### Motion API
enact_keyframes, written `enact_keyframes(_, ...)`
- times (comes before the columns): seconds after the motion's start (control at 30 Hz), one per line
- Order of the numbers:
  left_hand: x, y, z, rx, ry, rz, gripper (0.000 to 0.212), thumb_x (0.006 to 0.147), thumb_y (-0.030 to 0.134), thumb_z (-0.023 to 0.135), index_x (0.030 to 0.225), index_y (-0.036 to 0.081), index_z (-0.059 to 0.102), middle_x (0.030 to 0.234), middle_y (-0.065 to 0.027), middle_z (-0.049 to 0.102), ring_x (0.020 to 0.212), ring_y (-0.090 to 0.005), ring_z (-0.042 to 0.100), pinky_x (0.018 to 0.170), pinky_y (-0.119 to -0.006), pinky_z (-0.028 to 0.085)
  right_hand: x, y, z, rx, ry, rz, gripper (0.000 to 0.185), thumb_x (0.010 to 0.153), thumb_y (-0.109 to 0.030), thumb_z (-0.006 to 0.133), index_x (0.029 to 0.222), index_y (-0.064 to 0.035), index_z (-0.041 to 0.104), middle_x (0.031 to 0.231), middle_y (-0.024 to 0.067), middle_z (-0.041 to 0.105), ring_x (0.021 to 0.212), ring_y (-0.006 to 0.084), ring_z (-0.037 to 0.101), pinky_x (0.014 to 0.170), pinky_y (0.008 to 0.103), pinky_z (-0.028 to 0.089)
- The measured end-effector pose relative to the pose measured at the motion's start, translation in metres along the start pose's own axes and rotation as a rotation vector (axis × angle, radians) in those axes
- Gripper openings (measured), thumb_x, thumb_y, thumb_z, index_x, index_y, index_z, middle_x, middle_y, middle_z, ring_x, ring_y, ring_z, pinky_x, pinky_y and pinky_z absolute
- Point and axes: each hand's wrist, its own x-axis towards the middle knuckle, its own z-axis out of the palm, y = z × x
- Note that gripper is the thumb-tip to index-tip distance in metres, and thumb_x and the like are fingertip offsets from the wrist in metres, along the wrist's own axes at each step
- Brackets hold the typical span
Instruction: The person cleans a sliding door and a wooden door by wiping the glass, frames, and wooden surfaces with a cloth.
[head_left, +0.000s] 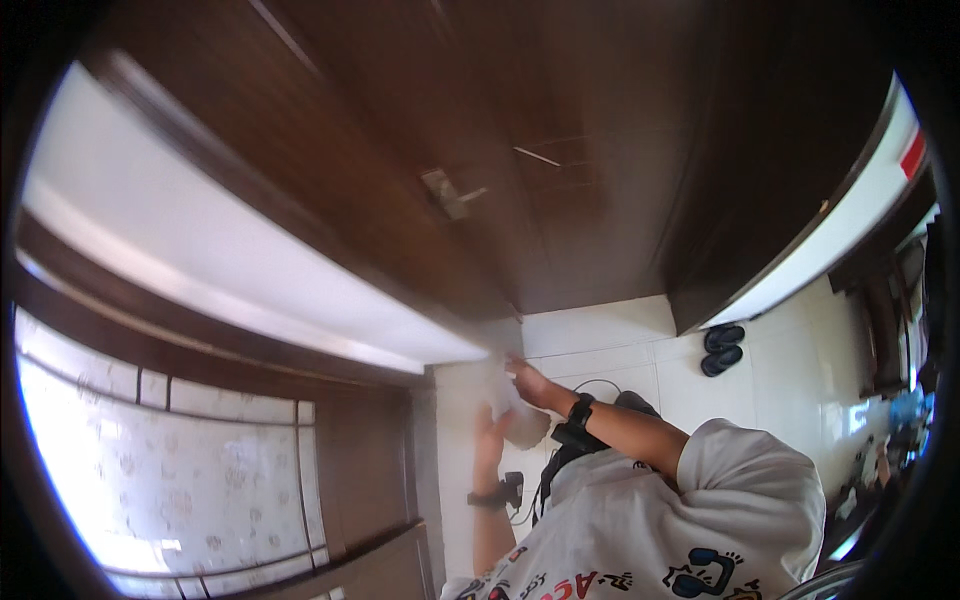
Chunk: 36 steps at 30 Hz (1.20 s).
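My right hand reaches in from the right, with a black band on the wrist. Its fingers are partly curled beside a pale, blurred thing, perhaps thin plastic or cloth. My left hand is raised just left of that pale thing, with a dark strapped device on the wrist. Motion blur hides its fingertips. Whether either hand grips the pale thing cannot be told. Both hands are over a pale tiled floor, below a dark wooden door.
A door handle with a metal plate is above the hands. Black slippers lie on the tiles at the right. A framed patterned glass panel is at the lower left. A thin cable loops beside my legs.
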Motion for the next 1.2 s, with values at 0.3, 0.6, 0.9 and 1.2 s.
enact_keyframes(0.3,-0.045,0.05,0.001,-0.019,0.309,0.35,0.075,0.074,-0.005,0.062,0.143,0.003,0.036,0.138,-0.0096,0.046,0.127,-0.0209,0.044,0.107,-0.035,0.036,-0.042,-0.098,-0.019,-0.317,-0.302,-0.181,0.033,0.087,-0.004,0.055,0.12,-0.0052,0.055,0.111,0.003,0.062,0.1,0.0146,0.058,0.088,0.0303,0.046)
enact_keyframes(0.6,-0.071,0.108,0.093,-0.361,0.327,0.431,0.062,0.082,-0.006,0.051,0.143,0.002,0.039,0.134,-0.0119,0.052,0.122,-0.0195,0.051,0.104,-0.032,0.037,-0.152,-0.22,-0.061,-0.597,0.037,-0.596,0.015,0.092,-0.004,0.06,0.105,-0.001,0.065,0.09,-0.0023,0.063,0.08,0.0047,0.053,0.071,0.0199,0.042)
enact_keyframes(0.9,-0.061,0.106,0.179,-0.363,0.466,0.242,0.04,0.094,0.014,0.059,0.13,0.0,0.054,0.089,0.003,0.061,0.076,-0.0035,0.055,0.064,-0.019,0.042,-0.207,-0.258,-0.125,-0.705,0.25,-0.786,0.016,0.091,-0.008,0.064,0.101,0.0037,0.067,0.082,-0.0026,0.062,0.075,0.0041,0.052,0.069,0.02,0.042)
enact_keyframes(1.2,-0.044,0.104,0.213,0.236,0.603,0.374,0.028,0.091,0.011,0.063,0.118,0.004,0.064,0.065,0.0091,0.036,0.058,-0.0019,0.033,0.052,-0.02,0.028,-0.235,-0.272,-0.167,-0.981,0.475,-0.933,0.022,0.088,-0.013,0.07,0.095,0.0069,0.068,0.084,0.004,0.066,0.072,0.0084,0.058,0.065,0.0224,0.047)
